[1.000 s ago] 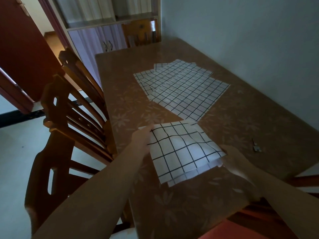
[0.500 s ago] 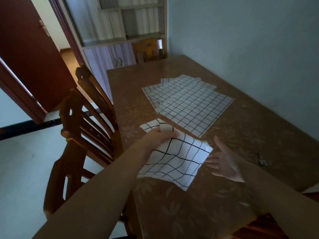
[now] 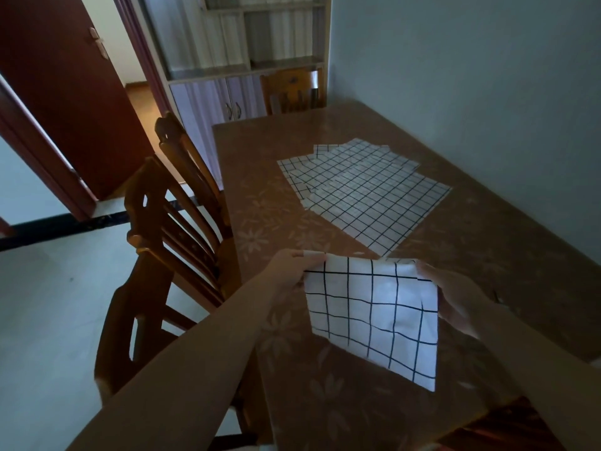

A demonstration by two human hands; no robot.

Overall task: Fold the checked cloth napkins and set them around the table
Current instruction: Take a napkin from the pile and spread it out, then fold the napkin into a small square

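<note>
- Head view looks down along a brown surface (image 3: 292, 402) with a pale flower pattern, set against a light wall on the right.
- A folded checked napkin (image 3: 374, 317) is held up near the close end of the surface, its white cloth crossed by dark grid lines; its upper edge is level between the two hands and its lower corner hangs toward the near right.
- The left hand (image 3: 289, 268) pinches the napkin's upper left corner, fingers curled over the edge.
- The right hand (image 3: 455, 297) grips the napkin's upper right edge, thumb on the near face and fingers behind the cloth, mostly hidden.
- Whether the napkin's lower part touches the surface cannot be told.
- Farther along the surface, well apart from the held napkin, lies a spread of unfolded checked napkins (image 3: 364, 190), flat and overlapping one another, their corners fanned out at the far side.
- A small dark object (image 3: 497, 296) lies on the surface just beyond the right hand; it is too small to identify.
- Two wooden chairs (image 3: 182, 222) stand along the left side of the surface, backs close to its edge.
- Another wooden chair (image 3: 292, 89) stands at the far end.
- Behind it is a cabinet (image 3: 227, 99) with pale doors and open shelves above.
- A dark red door (image 3: 65, 92) stands open on the left.
</note>
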